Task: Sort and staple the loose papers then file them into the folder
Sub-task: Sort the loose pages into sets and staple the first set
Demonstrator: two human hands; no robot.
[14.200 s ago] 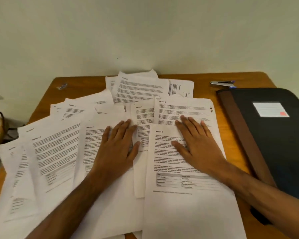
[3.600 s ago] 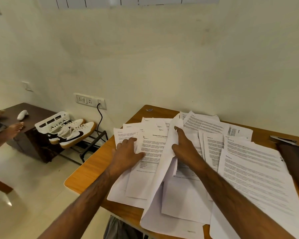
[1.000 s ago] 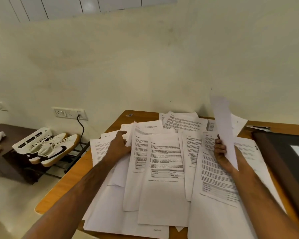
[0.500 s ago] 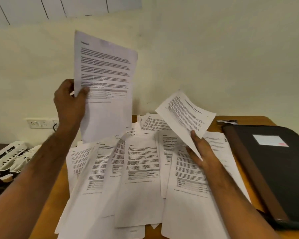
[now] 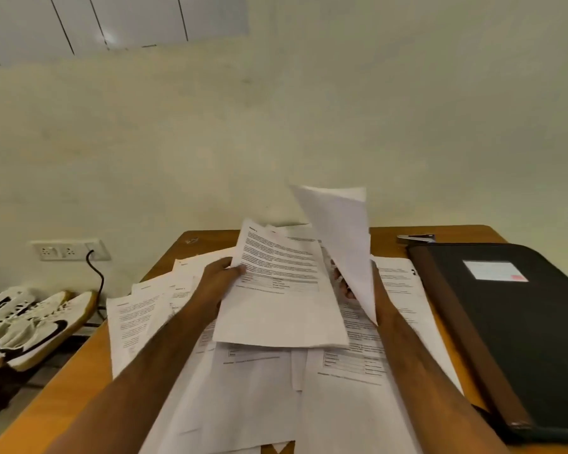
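Both forearms are reaching forward from the bottom of the view, converging toward the middle. Left hand (image 5: 218, 280) is sitting with its back to the camera, thumb on top and fingers curling underneath, pinching a sheet's left edge. Right hand (image 5: 368, 286) is staying mostly hidden behind a second sheet it's gripping; only fingertips (image 5: 341, 283) and wrist are showing.

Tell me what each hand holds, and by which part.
Left hand: printed sheet, by its left edge. Right hand: upright sheet, near its lower edge.
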